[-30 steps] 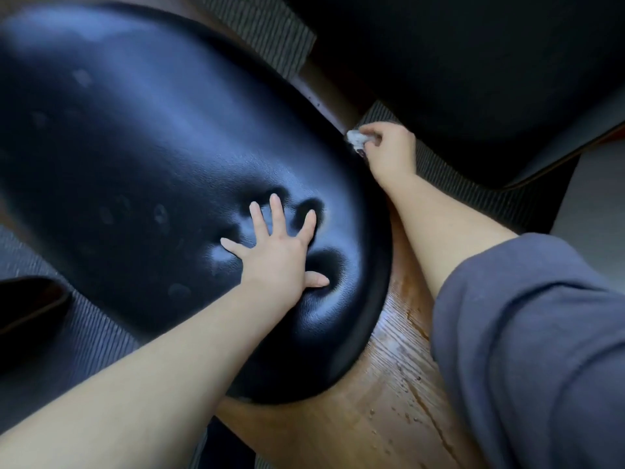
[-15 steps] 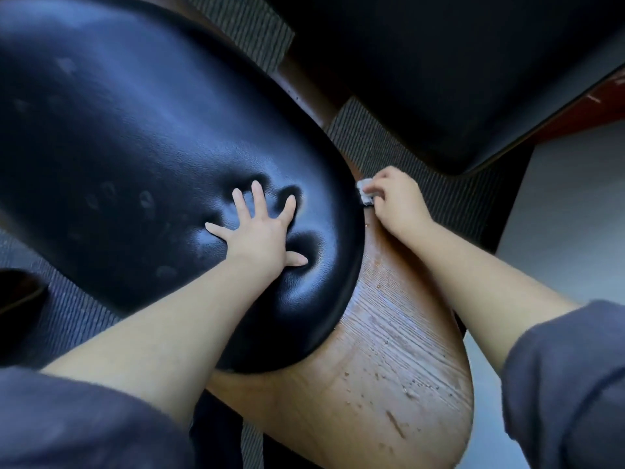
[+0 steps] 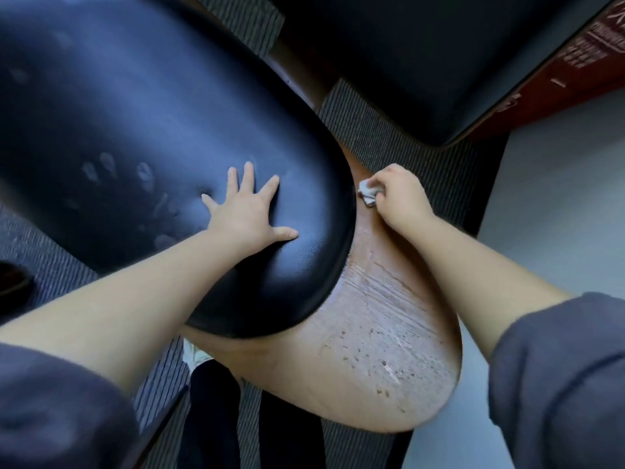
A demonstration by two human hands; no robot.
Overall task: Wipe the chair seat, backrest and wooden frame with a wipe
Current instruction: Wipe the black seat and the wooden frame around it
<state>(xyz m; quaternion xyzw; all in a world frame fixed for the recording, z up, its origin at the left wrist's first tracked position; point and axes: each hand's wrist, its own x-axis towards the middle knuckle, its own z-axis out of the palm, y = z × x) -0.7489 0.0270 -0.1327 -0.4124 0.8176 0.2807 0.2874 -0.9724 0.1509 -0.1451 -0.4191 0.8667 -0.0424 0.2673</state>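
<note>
Far left: striped carpet [image 3: 50, 265]. On top of it in view, the chair's black cushion [image 3: 135, 113], glossy and padded, with pale finger marks [image 3: 101, 167] on its surface. The left hand [image 3: 247, 214] lies flat near the cushion's right end, fingers spread and straight, gripping nothing; it looks like it is bracing the chair.

Right of the cushion edge is the wooden frame [image 3: 378, 350], a curved shell with visible grain, dark specks and a streaky sheen. The wipe [image 3: 367, 192] sits on the wood just beside the cushion edge, a small crumpled white wad. The right hand [image 3: 402, 198] pinches it, fingers curled over the top. Upper right is a second dark seat [image 3: 406, 62], with pale floor [image 3: 558, 198] at far right.

Handling, as a judgement:
- **Wipe:** light, soft and limp. It is best kept bunched under the fingertips so it doesn't unfold or slip out.
- **Wood:** stiff and grainy. The specks may need pressure and could snag or shred the wad.
- **Cushion:** gives under a palm, is slick and marks easily.

The step in hand looks like wiping the frame along the seam.
</note>
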